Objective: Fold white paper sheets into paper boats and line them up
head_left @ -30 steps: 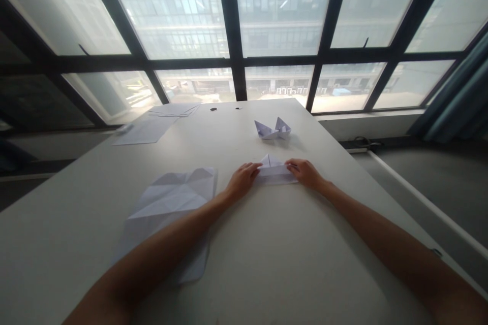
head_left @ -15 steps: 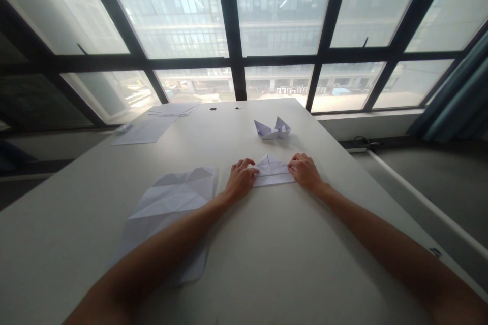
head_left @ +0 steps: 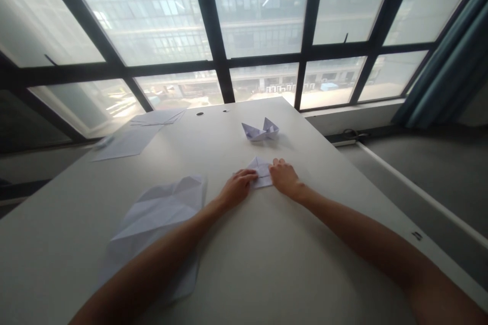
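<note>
A small white folded sheet of paper (head_left: 262,181) with a pointed top lies on the table between my two hands. My left hand (head_left: 238,186) holds its left end down, the fingers laid over the edge. At the right end, my right hand (head_left: 285,179) has its fingers curled onto the paper and covers that side. Just beyond stands a white paper boat (head_left: 261,131) with two raised peaks; neither hand touches it.
Creased paper (head_left: 156,213) lies at the left, partly beneath my left forearm. Flat white sheets (head_left: 127,141) rest at the table's far left. Windows (head_left: 263,15) rise behind the white table (head_left: 244,264); a blue curtain (head_left: 438,76) hangs at right.
My hands have come closer together on the folded paper, and less of it shows between them. My left fingers now lie further over it. The whole view has shifted slightly.
</note>
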Tool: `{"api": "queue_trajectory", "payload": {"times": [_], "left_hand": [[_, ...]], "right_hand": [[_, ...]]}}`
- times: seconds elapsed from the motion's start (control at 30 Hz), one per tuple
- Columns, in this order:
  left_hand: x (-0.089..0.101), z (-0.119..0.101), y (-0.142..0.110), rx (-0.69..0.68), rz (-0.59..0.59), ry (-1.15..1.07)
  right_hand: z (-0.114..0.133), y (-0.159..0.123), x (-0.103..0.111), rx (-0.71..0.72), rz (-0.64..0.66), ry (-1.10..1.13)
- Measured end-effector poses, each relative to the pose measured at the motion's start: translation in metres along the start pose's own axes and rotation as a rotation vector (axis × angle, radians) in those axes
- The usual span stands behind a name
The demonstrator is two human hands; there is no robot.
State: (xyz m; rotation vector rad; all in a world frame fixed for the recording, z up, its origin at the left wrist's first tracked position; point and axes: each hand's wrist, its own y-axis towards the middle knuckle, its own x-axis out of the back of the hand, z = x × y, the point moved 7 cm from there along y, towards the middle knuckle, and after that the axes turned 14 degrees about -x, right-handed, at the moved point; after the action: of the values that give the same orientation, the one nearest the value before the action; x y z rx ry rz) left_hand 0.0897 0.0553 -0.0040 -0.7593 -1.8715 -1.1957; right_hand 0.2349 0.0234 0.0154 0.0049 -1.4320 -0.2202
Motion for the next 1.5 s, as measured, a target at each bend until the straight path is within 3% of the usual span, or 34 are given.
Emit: {"api": "queue_trajectory", "payload": {"times": [0.17,0.27,0.5,0.7,0.87,1.03,1.5], "left_hand": [[0.003,0.001,0.003,-0.019,-0.01,-0.026],[0.004,0.001,0.002,-0.004,-0.025,-0.043],[0.001,-0.007,0.005,-0.05,0.038,-0.037],[-0.001,-0.004,0.003,-0.033,0.07,0.003],[-0.005,0.0,-0.001,-0.014,0.093,0.017],[-0.008,0.001,-0.003,-0.01,0.114,0.028],[0.004,-0.004,-0.003,0.001,0.045,-0.024]], "right_hand": [[0.048,-0.008,-0.002,-0.033,-0.076,0.029],[0.055,-0.012,-0.006,-0.035,-0.104,0.062],[0.037,-0.015,-0.007,-0.059,-0.071,0.116],[0.026,-0.014,-0.011,0.044,-0.088,0.136],[-0.001,-0.016,-0.015,0.181,-0.047,0.236],[-0.024,-0.018,-0.016,0.21,-0.062,0.353],[-0.037,-0.017,-0.013,0.215,-0.033,0.344]]}}
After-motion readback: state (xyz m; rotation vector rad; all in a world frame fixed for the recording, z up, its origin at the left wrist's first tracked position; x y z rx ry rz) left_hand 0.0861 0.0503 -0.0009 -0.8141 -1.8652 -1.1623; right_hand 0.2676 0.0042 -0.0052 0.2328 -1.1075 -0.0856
